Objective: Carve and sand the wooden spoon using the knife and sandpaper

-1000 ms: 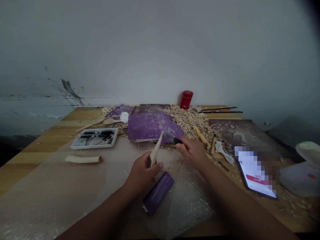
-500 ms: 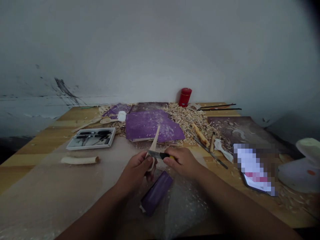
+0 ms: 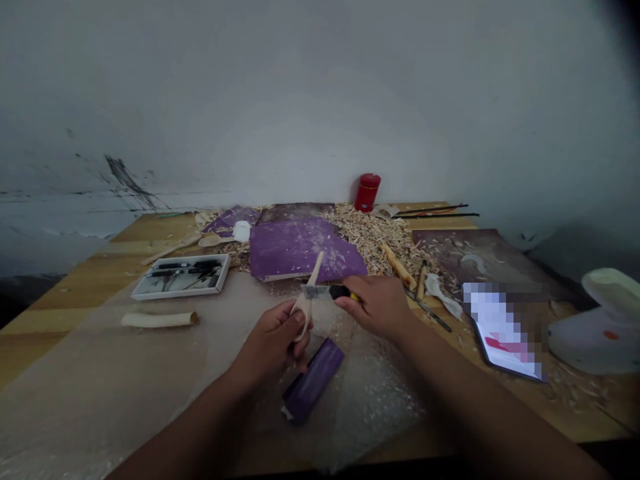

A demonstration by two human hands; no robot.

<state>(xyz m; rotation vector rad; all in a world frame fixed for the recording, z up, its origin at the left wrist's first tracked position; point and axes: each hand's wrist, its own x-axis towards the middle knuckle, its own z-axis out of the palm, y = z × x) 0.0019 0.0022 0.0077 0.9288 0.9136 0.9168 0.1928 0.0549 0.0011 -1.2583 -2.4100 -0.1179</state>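
Note:
My left hand [image 3: 273,339] is closed round the lower end of a pale, tapered wooden stick [image 3: 311,285] that points up and away from me. A utility knife [image 3: 327,292] with a black and yellow handle is gripped in my right hand [image 3: 380,305]. Its blade lies across the stick, about midway along it. Just below my hands a purple block [image 3: 313,379] lies on a sheet of bubble wrap [image 3: 370,393].
The wooden table [image 3: 75,287] carries a purple board [image 3: 300,250], a heap of wood shavings [image 3: 375,237], a red can [image 3: 367,192], a white tray of tools [image 3: 183,277], a short wooden rod [image 3: 159,319], carved spoons [image 3: 175,247], a phone [image 3: 505,330] and a white object [image 3: 600,320].
The knife went from beyond the stick's tip back to low on the stick near my left hand, then moved up along it to the middle. My left hand kept its grip.

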